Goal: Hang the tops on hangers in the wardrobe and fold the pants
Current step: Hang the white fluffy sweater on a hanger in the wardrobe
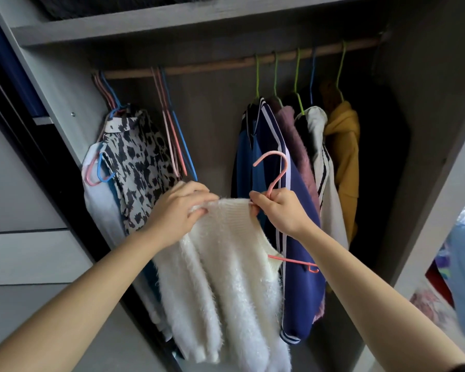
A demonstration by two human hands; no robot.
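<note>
The left hand [177, 210] pinches the collar of the one white fuzzy sweater [226, 264]. The right hand [282, 210] grips the neck of the one pink hanger [275, 170] at the collar's other side. One hanger arm pokes out of the sweater; the other is hidden inside. Both are held below the middle of the wardrobe rail [226, 64]. Five hooks [297, 71] crowd its right end; the hangers at its left end overlap too much to count.

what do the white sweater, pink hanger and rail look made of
The white sweater looks like fuzzy knit: ribbed collar, hairy nap; fibre unclear. The pink hanger seems coated wire: thin, matte. The rail looks like dull brown wood.
</note>
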